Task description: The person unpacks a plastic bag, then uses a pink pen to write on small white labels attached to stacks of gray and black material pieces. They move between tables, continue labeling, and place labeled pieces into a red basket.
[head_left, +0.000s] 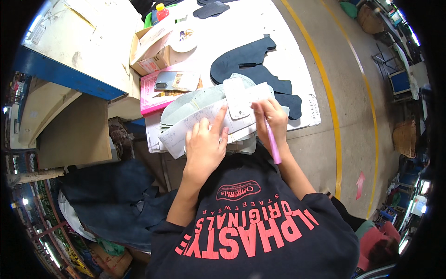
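1. Marking in progress at the near edge of the worktable (304, 122): white template (239, 96) lying on top of a stack of pale cut pieces (195, 104), pink pen (272, 144) being held against the template's right side.
2. Judging the work as partway through: stack of pale pieces lying under the hands, dark cut pieces (251, 65) resting untouched toward the middle of the table. Impossible to tell from this view how much of the outline is drawn already.
3. Left hand (204, 146) pressing flat on the paper sheets (174, 135) and pale stack, palm down, index finger stretched forward to the template's lower left corner, remaining fingers lying loosely spread and gripping nothing.
4. Right hand (272, 116) curling narrow around the pen in a writing grip, fingertips pinching near the tip at the template's right edge, pen's tail slanting back toward the body.
5. Both forearms coming in from the lower edge, left one bare and straight, right one angling inward.
6. Lying beyond, toward the far left corner: phone (175, 80) on a pink booklet (153, 100), open cardboard box (155, 51), bottle with yellow cap (161, 11).
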### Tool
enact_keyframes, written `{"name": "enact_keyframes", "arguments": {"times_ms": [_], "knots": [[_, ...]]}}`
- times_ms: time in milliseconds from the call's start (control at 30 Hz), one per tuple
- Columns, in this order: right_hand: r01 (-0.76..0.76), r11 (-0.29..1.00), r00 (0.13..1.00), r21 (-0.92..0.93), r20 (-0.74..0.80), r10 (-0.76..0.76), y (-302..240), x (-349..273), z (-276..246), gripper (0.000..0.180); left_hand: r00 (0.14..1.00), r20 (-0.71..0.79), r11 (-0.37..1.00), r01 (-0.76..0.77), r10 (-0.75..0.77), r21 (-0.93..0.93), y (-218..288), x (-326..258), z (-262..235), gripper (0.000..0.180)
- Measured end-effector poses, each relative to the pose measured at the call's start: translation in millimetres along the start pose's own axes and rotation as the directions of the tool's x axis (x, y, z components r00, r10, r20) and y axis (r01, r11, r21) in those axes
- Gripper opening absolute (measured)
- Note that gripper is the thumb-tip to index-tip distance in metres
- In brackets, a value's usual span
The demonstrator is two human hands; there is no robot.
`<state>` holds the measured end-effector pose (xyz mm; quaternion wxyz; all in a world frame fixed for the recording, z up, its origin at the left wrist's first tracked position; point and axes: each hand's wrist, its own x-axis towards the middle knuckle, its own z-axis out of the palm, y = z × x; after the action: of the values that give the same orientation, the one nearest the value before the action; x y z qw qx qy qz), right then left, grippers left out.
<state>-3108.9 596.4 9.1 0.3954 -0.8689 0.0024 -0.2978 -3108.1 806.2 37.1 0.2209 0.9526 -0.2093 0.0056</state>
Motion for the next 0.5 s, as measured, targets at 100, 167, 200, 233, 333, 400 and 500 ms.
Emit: {"name": "enact_keyframes", "arguments": {"times_ms": [100, 167, 200, 233, 333, 400, 500], "knots": [[0.033, 0.987, 0.998, -0.157, 0.059, -0.024, -8.2, -0.8, 1.3, 0.043, 0.997, -0.081, 0.989, -0.017, 0.005, -0.144, -3.8, 0.0, -7.0, 0.075], [0.08, 0.97, 0.995, -0.227, 0.073, -0.065, -13.8, -2.7, 5.5, 0.056, 0.995, -0.099, 0.991, -0.013, 0.0, -0.13, -5.3, -0.5, -13.9, 0.079], [-0.008, 0.985, 0.992, -0.172, 0.122, 0.03, -17.0, -3.5, 9.5, 0.067, 0.997, -0.073, 0.997, 0.013, -0.019, -0.077, -6.0, -2.1, -18.7, 0.081], [-0.004, 0.981, 0.993, -0.191, 0.115, 0.027, -19.2, -4.4, 10.8, 0.067, 0.997, -0.066, 0.999, 0.026, -0.028, -0.023, -6.7, -2.9, -23.2, 0.084], [-0.003, 0.976, 0.995, -0.218, 0.1, 0.025, -24.4, -5.5, 14.1, 0.067, 0.997, -0.01, 0.997, 0.074, -0.074, -0.012, -9.5, -2.6, -36.0, 0.092], [-0.035, 0.973, 0.991, -0.229, 0.12, 0.064, -26.8, -6.1, 15.2, 0.066, 0.992, 0.051, 0.993, 0.117, -0.117, -0.002, -10.6, -3.1, -43.0, 0.1], [-0.079, 0.969, 0.987, -0.234, 0.117, 0.108, -30.1, -7.1, 18.6, 0.066, 0.98, 0.142, 0.988, 0.131, -0.141, 0.082, -10.1, -3.2, -47.7, 0.109]]}}
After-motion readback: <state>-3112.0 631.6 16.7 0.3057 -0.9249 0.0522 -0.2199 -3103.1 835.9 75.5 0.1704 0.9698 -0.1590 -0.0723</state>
